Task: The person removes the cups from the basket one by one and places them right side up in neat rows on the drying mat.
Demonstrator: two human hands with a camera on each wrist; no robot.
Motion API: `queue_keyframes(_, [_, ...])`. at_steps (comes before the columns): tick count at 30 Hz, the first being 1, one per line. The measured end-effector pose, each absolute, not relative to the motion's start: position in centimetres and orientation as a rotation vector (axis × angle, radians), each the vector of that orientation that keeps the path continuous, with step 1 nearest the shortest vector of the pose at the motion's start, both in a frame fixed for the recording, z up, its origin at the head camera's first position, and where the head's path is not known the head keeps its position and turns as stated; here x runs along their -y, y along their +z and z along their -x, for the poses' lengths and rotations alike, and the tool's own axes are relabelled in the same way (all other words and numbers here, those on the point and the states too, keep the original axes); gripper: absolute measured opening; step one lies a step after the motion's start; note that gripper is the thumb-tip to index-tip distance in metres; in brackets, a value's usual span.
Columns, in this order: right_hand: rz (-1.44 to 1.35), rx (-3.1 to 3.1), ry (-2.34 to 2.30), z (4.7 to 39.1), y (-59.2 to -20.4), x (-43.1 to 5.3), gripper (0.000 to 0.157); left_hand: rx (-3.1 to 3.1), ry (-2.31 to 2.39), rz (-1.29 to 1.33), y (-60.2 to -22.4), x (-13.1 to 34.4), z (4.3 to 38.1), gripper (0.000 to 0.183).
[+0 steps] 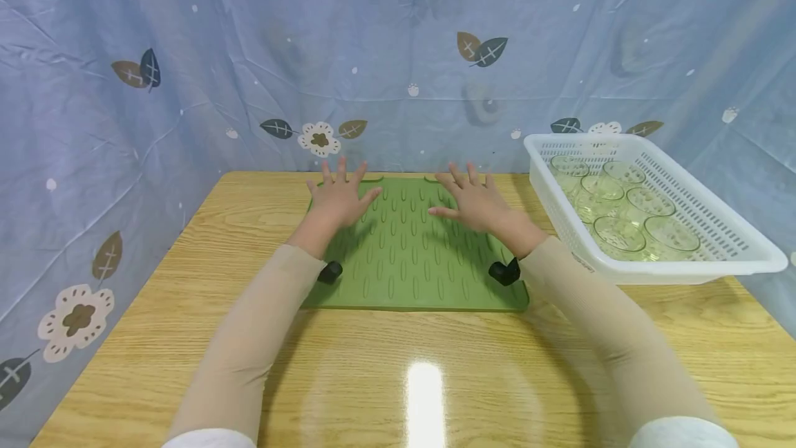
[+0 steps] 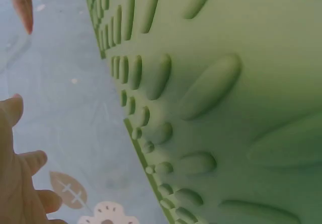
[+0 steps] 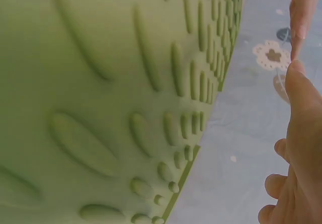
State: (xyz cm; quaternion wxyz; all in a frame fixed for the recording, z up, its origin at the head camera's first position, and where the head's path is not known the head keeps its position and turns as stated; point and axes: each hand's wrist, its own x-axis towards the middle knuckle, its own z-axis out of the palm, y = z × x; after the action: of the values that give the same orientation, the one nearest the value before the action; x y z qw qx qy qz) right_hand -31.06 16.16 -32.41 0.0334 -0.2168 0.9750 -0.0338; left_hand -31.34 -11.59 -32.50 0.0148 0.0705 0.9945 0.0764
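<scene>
A green mat (image 1: 404, 247) with raised oval ridges lies flat on the wooden table. Over its far left part I see my left hand (image 1: 338, 200), fingers spread and straight, holding nothing. My right hand (image 1: 475, 202) mirrors it above the far right part, fingers spread, also holding nothing. In the left wrist view the left hand (image 2: 22, 168) shows at the left edge, apart from the ridged mat (image 2: 211, 93). The right wrist view has the right hand (image 3: 304, 143) along its right edge, with the mat (image 3: 110, 103) filling the left.
To the right stands a white plastic basket (image 1: 740, 220) holding several clear drinking glasses (image 1: 649, 202). The wooden table (image 1: 373, 365) extends in front of the mat. A blue patterned curtain (image 1: 398, 54) hangs behind the table and along both sides.
</scene>
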Motion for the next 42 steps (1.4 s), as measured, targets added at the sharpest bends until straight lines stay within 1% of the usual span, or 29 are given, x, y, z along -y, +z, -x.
queue_keyframes(6, [0.731, -3.0, -0.071, 30.0, -33.0, -16.4, 0.088, -3.1, 0.26, -0.259, -32.7, 11.6, 30.8, 0.075])
queue_keyframes(13, [0.82, -3.005, -0.155, 28.8, -33.4, -17.1, 0.088, -3.079, 0.281, -0.33, -32.8, 11.7, 29.7, 0.075])
queue_keyframes(23, [0.902, -2.972, -0.195, 26.9, -33.3, -17.8, 0.086, -3.069, 0.322, -0.424, -32.6, 12.1, 28.3, 0.074])
queue_keyframes(35, [1.063, -2.934, -0.18, 24.8, -32.8, -19.4, 0.088, -3.023, 0.394, -0.527, -32.7, 14.3, 25.7, 0.073])
queue_keyframes(42, [1.139, -2.877, -0.22, 23.5, -31.9, -20.5, 0.084, -2.993, 0.404, -0.598, -33.1, 15.9, 24.7, 0.071])
